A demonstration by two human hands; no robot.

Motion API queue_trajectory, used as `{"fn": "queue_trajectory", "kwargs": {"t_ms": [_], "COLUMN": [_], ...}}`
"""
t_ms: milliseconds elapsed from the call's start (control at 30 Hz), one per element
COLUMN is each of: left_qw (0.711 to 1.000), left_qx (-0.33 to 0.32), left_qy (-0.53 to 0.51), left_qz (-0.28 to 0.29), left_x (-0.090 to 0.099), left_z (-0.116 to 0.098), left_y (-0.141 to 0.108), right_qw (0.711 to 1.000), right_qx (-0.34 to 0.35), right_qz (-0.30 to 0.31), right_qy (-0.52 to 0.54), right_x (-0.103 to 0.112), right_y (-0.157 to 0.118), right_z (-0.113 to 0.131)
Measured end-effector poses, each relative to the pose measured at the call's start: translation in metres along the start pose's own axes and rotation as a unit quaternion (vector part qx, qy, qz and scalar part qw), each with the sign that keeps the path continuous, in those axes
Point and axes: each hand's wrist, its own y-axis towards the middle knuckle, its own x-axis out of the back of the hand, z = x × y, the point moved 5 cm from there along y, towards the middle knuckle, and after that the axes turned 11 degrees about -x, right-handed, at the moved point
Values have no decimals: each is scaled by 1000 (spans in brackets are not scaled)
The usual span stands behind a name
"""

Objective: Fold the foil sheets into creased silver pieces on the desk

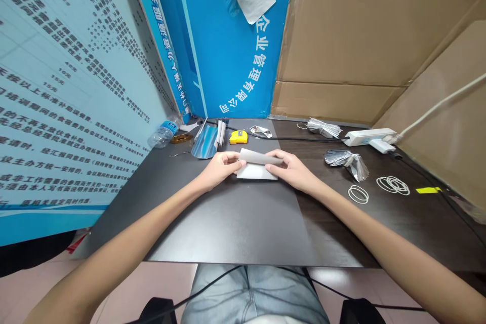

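Observation:
A small white sheet of paper (257,171), creased lengthwise with its greyish upper flap raised, is held level just above the desk. My left hand (220,168) pinches its left end between thumb and fingers. At the other end, my right hand (291,169) grips it the same way, thumb on the near side. The fingertips behind the sheet are partly hidden. Just beyond the paper lies a yellow tape measure (238,136). Left of that sits a curved blue printed sheet (205,142) beside some folded white pieces (220,133).
On the right are bundles of silvery strips (324,128), white rings (393,185), a yellow strip (428,190) and a power strip (370,136) with cables. A plastic bottle (164,134) lies back left. Blue printed panels (235,61) and cardboard (341,35) wall in the desk (228,228).

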Motion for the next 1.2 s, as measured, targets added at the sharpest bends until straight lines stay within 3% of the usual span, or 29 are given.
{"fn": "queue_trajectory", "kwargs": {"t_ms": [133, 267, 367, 433, 533, 633, 700, 800, 967, 1200], "left_qw": [998, 992, 965, 918, 836, 778, 760, 763, 809, 870], "left_qx": [15, 29, -60, -176, -307, -333, -325, -311, -275, -225], "left_qy": [62, 125, 244, 348, 450, 483, 490, 487, 441, 388], "left_qz": [11, 1, -70, -75, 62, 224, 277, 290, 275, 204], "left_x": [-3, -4, 3, 1, -16, -33, -38, -39, -35, -35], "left_z": [-2, 2, -4, -16, -26, -24, -21, -17, -20, -20], "left_y": [-2, -6, -8, -11, -16, -20, -22, -22, -21, -17], "right_qw": [998, 998, 997, 995, 982, 979, 982, 983, 972, 965], "right_qx": [-35, -60, -71, -53, -15, -7, -19, -36, 7, 75], "right_qz": [-7, 9, 25, 10, -21, -21, -19, -25, -65, 78], "right_qy": [50, 18, -24, -87, -186, -202, -186, -180, -227, -239], "right_x": [2, 4, 3, 3, 2, 0, 0, 2, 18, 16], "right_y": [-2, -5, -5, -5, -7, -8, -8, -6, -10, -23], "right_z": [3, 5, 1, 0, 2, 3, 2, 0, 9, 27]}}
